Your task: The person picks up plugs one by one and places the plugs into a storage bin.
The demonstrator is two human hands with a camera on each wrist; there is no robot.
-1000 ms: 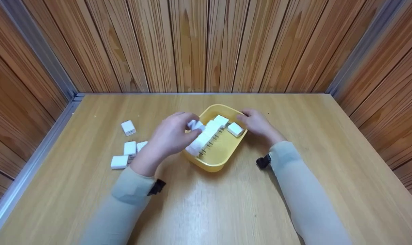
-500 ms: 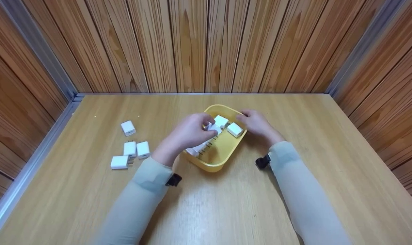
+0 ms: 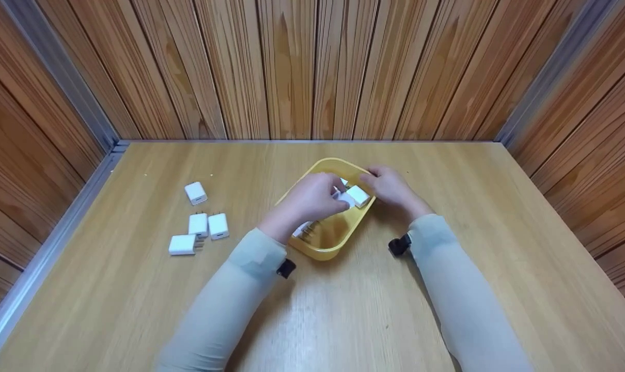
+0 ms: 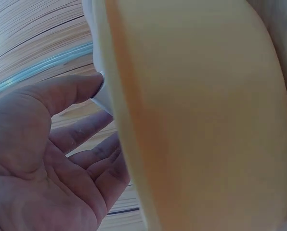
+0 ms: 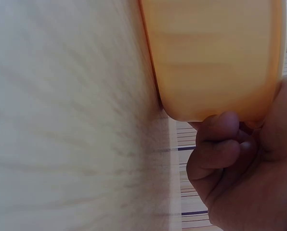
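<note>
A yellow plastic bin (image 3: 320, 254) stands at the middle of the table with several white plug chargers in it. My left hand (image 3: 315, 196) reaches over its left side and pinches a white charger (image 4: 103, 98) between thumb and fingers. Just right of those fingertips lies another charger (image 3: 358, 196) inside the bin. The left hand hides most of the row of chargers; one with metal prongs (image 3: 303, 229) shows below the wrist. At the bin's far right corner my right hand (image 3: 392, 191) grips the rim, and its curled fingers (image 5: 219, 153) touch the outer wall.
Several loose chargers lie on the wooden table left of the bin: a single one (image 3: 196, 193) farther back, and a close group (image 3: 198, 225) nearer. Wood-panelled walls (image 3: 292, 72) enclose the back and both sides.
My left hand has moved right across the bin, from its left edge toward the right-hand charger, holding a charger. The right hand and the bin have stayed in place.
</note>
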